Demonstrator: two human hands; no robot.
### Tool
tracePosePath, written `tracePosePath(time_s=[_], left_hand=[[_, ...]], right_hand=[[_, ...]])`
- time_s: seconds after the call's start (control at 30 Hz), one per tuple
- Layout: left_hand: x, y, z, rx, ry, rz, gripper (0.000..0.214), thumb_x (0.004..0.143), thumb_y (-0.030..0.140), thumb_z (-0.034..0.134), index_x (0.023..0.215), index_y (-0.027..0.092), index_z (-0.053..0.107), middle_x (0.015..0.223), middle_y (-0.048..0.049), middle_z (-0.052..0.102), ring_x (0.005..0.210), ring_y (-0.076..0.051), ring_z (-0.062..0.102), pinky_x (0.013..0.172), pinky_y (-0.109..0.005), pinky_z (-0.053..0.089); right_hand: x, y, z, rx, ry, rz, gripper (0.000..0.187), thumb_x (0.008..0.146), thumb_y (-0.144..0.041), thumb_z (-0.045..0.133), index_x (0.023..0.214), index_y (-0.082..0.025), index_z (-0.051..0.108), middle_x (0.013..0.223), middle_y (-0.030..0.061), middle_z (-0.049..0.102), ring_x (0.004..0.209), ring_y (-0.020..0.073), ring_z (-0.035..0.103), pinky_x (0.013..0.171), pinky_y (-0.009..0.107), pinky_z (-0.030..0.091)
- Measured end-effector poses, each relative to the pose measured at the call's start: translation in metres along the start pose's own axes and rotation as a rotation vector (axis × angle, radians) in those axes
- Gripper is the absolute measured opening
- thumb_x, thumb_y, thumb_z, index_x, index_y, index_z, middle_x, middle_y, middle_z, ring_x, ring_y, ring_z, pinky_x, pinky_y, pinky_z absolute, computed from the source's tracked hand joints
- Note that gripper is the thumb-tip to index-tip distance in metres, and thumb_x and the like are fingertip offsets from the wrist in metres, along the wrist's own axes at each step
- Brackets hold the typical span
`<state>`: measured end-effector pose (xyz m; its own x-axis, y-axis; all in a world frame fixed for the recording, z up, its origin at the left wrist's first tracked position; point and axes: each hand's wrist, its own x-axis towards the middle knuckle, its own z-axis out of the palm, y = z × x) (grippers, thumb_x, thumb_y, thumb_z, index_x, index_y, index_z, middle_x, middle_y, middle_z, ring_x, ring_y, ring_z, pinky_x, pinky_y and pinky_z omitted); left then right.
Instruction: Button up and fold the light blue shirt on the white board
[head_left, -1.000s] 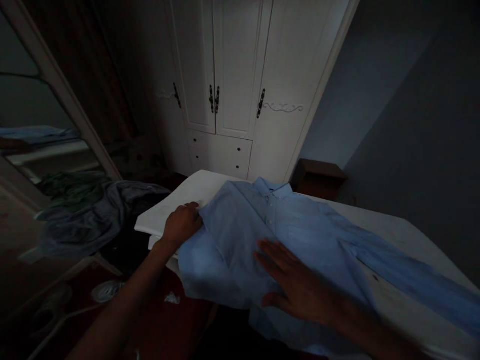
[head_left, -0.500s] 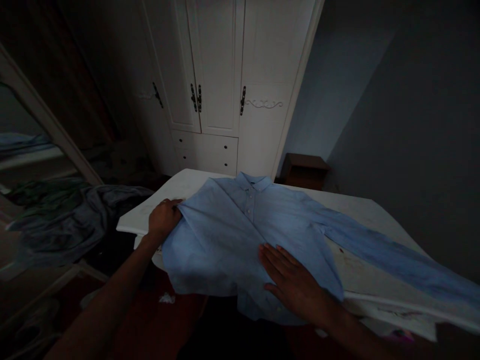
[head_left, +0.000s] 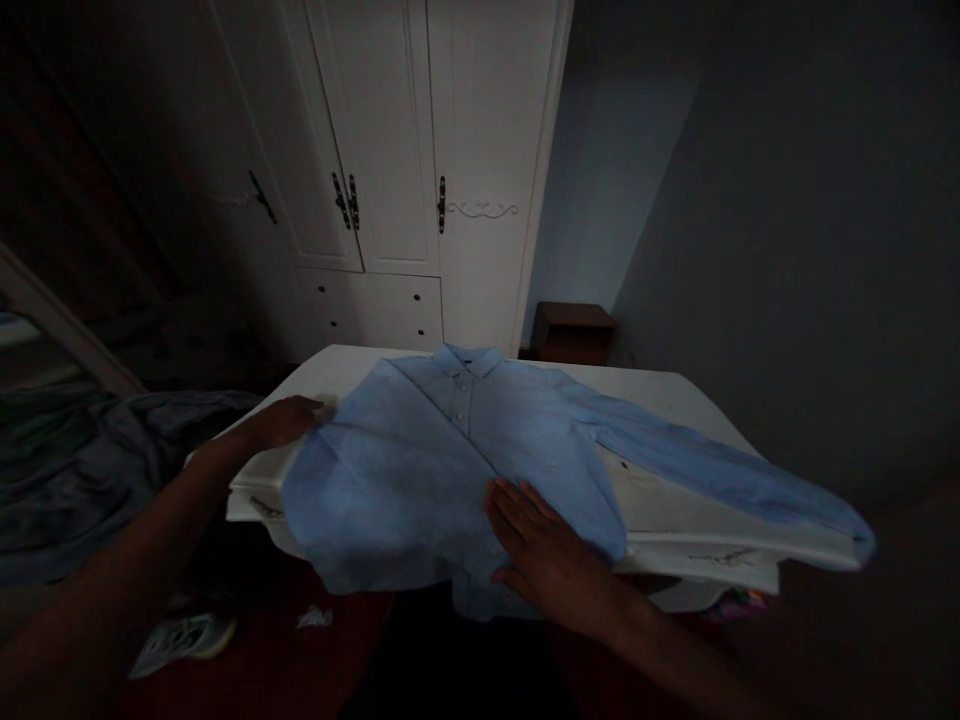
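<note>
A light blue button-up shirt (head_left: 420, 460) lies front up, its collar at the far side and its lower part hanging over the near edge of a white table (head_left: 660, 395). One sleeve stretches out to the right, its cuff drooping past the edge. At the shirt's left edge, my left hand (head_left: 289, 420) is closed on the cloth; its fingertips are dim and slightly blurred. My right hand (head_left: 551, 550) rests flat on the lower front, fingers stretched out.
Behind the table stands a white wardrobe (head_left: 390, 130) with dark handles. A small brown cabinet (head_left: 574, 330) is by the wall. Grey clothing (head_left: 127, 460) is piled at left. A shoe (head_left: 184, 640) and a white scrap (head_left: 315, 617) lie on the red floor.
The view has swung right, so everything sits further left. My left hand remains at the shirt's left edge, its wrist turned flatter. My right hand stays flat on the shirt front.
</note>
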<state>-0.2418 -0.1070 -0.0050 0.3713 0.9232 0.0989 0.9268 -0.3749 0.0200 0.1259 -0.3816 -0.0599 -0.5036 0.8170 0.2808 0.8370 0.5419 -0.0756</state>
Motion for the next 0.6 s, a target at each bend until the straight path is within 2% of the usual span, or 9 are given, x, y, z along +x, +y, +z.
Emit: tracePosePath(time_s=[0.07,0.17,0.27,0.33,0.47,0.53,0.6], left_hand=[[0.005,0.015,-0.009,-0.014,-0.034,-0.013,0.044,0.086,0.029,0.039,0.115,0.012,0.069,0.122,-0.0118,0.068,0.120,-0.028,0.059,0.104,-0.036,0.044],[0.011,0.055,-0.010,-0.038,0.010,0.047,0.057,0.095,0.040,0.026,0.134,0.009,0.054,0.138,-0.0158,0.056,0.128,-0.027,0.052,0.108,-0.037,0.039],[0.023,0.093,0.002,-0.016,0.014,0.108,0.066,0.095,0.053,0.021,0.140,0.012,0.047,0.148,-0.0166,0.045,0.137,-0.028,0.042,0.109,-0.038,0.037],[0.033,0.107,0.014,0.028,-0.006,0.097,0.070,0.094,0.058,0.021,0.139,0.011,0.047,0.149,-0.0190,0.042,0.140,-0.030,0.037,0.108,-0.039,0.037],[0.049,0.108,0.035,0.103,-0.034,0.078,0.072,0.093,0.059,0.021,0.135,0.008,0.047,0.147,-0.0253,0.040,0.141,-0.034,0.033,0.107,-0.044,0.035],[0.052,0.103,0.044,0.109,-0.051,0.075,0.073,0.093,0.060,0.020,0.136,0.007,0.046,0.147,-0.0263,0.040,0.141,-0.034,0.033,0.107,-0.046,0.033],[0.052,0.098,0.051,0.104,-0.051,0.061,0.074,0.093,0.059,0.019,0.139,0.007,0.043,0.149,-0.0255,0.038,0.142,-0.034,0.032,0.109,-0.046,0.031]], right_hand=[[-0.007,-0.004,-0.004,0.024,0.038,0.021,0.070,0.086,-0.028,0.068,0.147,-0.011,0.038,0.153,0.0182,0.037,0.143,0.0313,0.032,0.116,0.052,0.034],[-0.025,-0.013,-0.003,0.095,0.134,0.152,0.058,0.092,-0.026,0.058,0.146,-0.016,0.040,0.150,0.0144,0.043,0.138,0.0283,0.042,0.111,0.049,0.042],[-0.051,-0.025,0.017,0.206,0.225,0.375,0.043,0.096,-0.030,0.050,0.138,-0.022,0.051,0.138,0.0114,0.057,0.128,0.0266,0.054,0.105,0.046,0.050],[-0.069,-0.032,0.040,0.290,0.249,0.533,0.036,0.095,-0.033,0.049,0.128,-0.024,0.058,0.130,0.0107,0.063,0.120,0.0277,0.060,0.101,0.047,0.053],[-0.090,-0.041,0.089,0.503,0.234,0.822,0.043,0.090,-0.043,0.055,0.127,-0.022,0.058,0.122,0.0132,0.067,0.112,0.0319,0.065,0.095,0.050,0.055],[-0.087,-0.043,0.105,0.671,0.264,0.877,0.049,0.088,-0.048,0.056,0.129,-0.022,0.054,0.124,0.0135,0.066,0.115,0.0310,0.064,0.094,0.048,0.055],[-0.077,-0.043,0.114,0.822,0.358,0.921,0.056,0.086,-0.053,0.057,0.131,-0.020,0.049,0.120,0.0137,0.067,0.109,0.0294,0.066,0.089,0.044,0.057]])
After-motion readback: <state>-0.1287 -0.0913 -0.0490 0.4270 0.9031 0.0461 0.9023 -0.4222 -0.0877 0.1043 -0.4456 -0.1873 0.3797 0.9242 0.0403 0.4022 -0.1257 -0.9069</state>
